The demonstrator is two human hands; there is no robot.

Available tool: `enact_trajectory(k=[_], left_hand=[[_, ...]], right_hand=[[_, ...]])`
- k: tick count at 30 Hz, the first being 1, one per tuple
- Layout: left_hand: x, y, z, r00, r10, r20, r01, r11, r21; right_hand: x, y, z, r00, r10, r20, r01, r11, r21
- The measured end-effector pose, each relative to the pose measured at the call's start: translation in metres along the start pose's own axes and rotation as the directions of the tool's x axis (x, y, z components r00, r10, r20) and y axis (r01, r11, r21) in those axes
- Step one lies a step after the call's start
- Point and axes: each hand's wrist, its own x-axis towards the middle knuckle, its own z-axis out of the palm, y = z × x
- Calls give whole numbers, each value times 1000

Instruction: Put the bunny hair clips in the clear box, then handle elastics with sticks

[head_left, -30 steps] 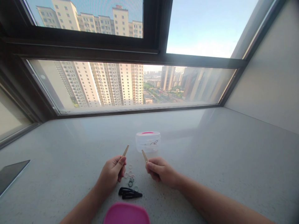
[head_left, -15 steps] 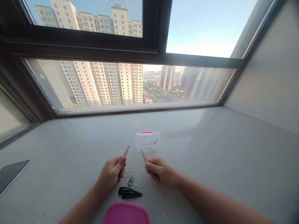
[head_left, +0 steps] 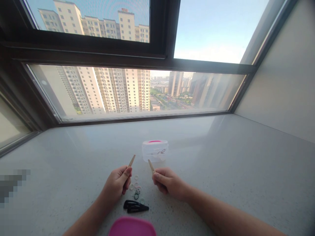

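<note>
My left hand [head_left: 120, 181] is closed on a slim, tapered tan hair clip [head_left: 132, 160], its narrow end pointing up and away. A similar tan hair clip [head_left: 151, 166] is pinched in my right hand [head_left: 168, 183], tilted toward the left. Between and below the hands lie several small hair ties, pale ones [head_left: 136, 177] and dark ones [head_left: 136, 196]. Black snap hair clips [head_left: 136, 206] rest nearer to me, overlapping each other. Beyond the hands stands a clear plastic box [head_left: 155, 151] with a pink strip on top and a thin brown loop showing at its front.
A bright pink lid or tray [head_left: 133, 226] is cut off by the bottom edge. The speckled pale ledge [head_left: 216, 164] runs up to the dark window frame [head_left: 147, 118]. A blurred-out dark object [head_left: 11, 186] lies at far left, and a white wall [head_left: 283, 82] rises at right.
Both hands keep their grips on the tan clips and have hardly moved. The whole view has shifted slightly, with things appearing a little lower.
</note>
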Motion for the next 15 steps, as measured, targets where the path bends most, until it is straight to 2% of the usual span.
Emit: enact_trajectory(k=[15], left_hand=[[1, -4, -1, 999, 45, -4, -44, 999, 26]], right_hand=[[-2, -5, 2, 1000, -10, 16, 10, 1000, -15]])
